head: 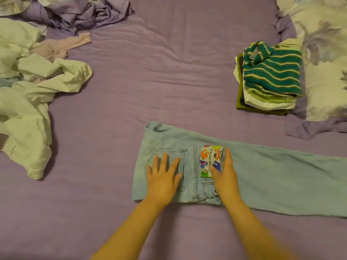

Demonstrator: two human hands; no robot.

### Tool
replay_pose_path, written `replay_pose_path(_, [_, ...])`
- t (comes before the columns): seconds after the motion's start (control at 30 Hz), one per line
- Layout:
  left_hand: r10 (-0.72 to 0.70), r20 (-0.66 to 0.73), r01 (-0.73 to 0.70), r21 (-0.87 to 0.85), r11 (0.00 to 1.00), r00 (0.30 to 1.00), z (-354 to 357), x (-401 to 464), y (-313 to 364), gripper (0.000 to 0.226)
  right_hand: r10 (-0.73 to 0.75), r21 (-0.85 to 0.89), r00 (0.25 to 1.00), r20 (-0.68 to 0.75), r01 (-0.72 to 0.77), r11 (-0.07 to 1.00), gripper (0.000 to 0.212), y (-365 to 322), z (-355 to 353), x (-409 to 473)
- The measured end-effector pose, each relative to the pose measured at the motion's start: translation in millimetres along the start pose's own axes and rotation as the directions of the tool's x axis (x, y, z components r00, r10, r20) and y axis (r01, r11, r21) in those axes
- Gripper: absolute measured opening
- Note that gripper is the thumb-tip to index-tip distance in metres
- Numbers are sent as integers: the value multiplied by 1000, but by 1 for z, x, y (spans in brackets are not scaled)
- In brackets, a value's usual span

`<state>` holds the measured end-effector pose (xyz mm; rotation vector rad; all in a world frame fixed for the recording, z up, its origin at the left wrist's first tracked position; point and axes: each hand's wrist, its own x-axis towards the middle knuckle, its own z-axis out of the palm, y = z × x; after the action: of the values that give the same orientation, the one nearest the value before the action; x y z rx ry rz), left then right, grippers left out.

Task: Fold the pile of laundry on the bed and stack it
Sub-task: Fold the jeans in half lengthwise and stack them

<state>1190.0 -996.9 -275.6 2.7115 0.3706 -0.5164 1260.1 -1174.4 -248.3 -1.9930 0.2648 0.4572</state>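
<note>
Now jeans (262, 171) lie flat under both hands (162, 180).

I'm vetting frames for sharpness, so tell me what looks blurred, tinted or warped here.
Head view: dim, warm, even light with soft shadows and no glare; forearms blur toward the bottom edge; the jeans and folded stack read clearly; the unfolded pile looks greenish; wide-angle bending at the edges.
</note>
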Motion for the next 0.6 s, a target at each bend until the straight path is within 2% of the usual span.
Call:
replay_pose_path(0.07, [-2, 34, 0, 63, 998, 999, 15, 10, 4, 61, 3, 63, 1000, -4, -2, 998, 73, 11, -6, 8])
replay_pose_path(0.13, [-17, 62, 11, 92, 996, 998, 29, 18, 6, 62, -14, 45, 1000, -18, 15, 999, 67, 22, -8, 17])
replay_pose_path(0.33, [-21, 48, 13, 168, 986, 999, 48, 21, 9, 63, 52, -56, 990, -129, -60, 997, 21, 36, 0, 29])
replay_pose_path(0.5, [36, 26, -39, 115, 993, 999, 36, 17, 7, 68, -2, -265, 982, -189, -49, 963, 24, 41, 3, 27])
replay_pose_path(0.6, [67, -85, -61, 71, 996, 994, 25, 19, 0, 69, -42, -197, 963, -264, -11, 980, 21, 37, -1, 28])
